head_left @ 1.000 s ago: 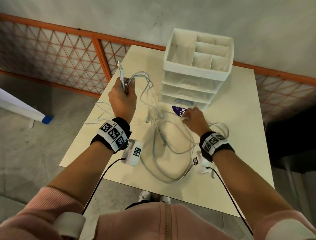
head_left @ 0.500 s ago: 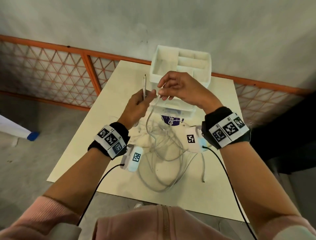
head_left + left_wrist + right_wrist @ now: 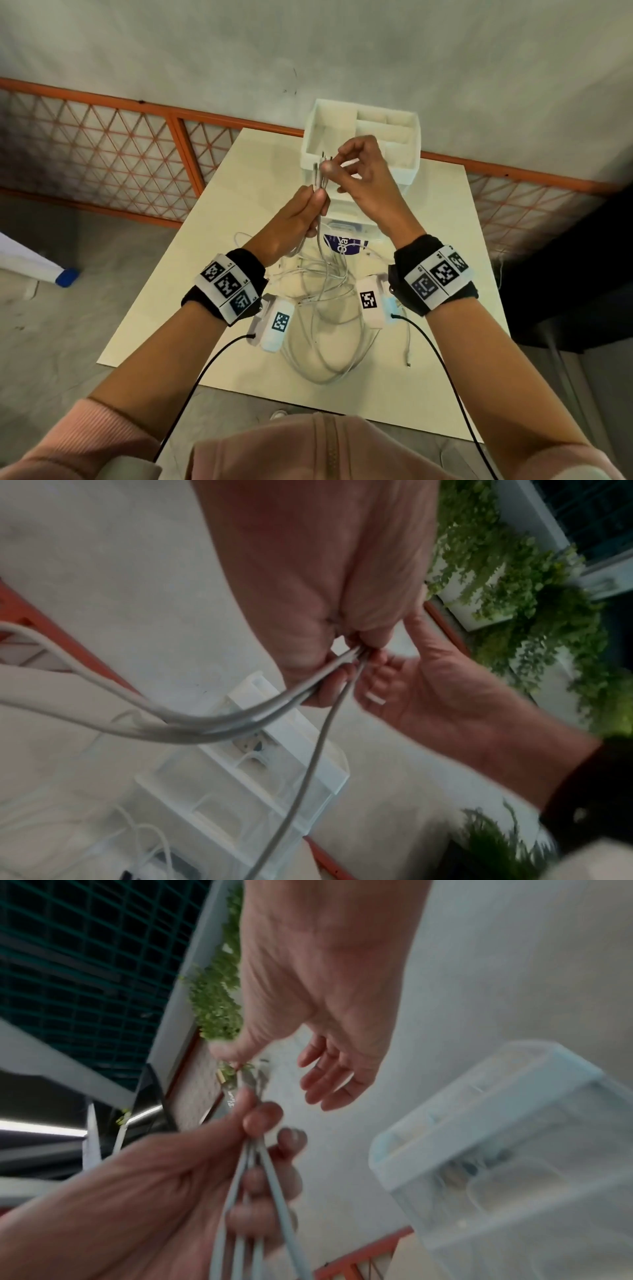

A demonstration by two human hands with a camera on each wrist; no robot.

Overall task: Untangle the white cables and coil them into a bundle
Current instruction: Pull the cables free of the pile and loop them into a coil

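My left hand (image 3: 310, 209) is raised over the table and grips a bunch of white cables (image 3: 325, 298) just below their plug ends, which point up. From my fist the cables hang down to a loose tangle on the table (image 3: 445, 212). My right hand (image 3: 342, 164) sits at the plug tips with its thumb touching them. The other fingers are relaxed and apart from the cables. In the right wrist view three cables (image 3: 274, 1191) run through the left hand (image 3: 246, 1150). The left wrist view shows the cables (image 3: 240, 723) leaving the fist.
A white drawer organizer (image 3: 407, 171) with an open top tray stands at the table's far edge, just behind my hands. A purple-labelled item (image 3: 346, 245) lies at its foot. One loose cable end (image 3: 407, 356) trails to the right. An orange lattice railing (image 3: 102, 164) runs behind the table.
My right hand picked a cable end off the table and carried it up to the ends held in my left hand. Both hands have risen and moved toward the organizer.
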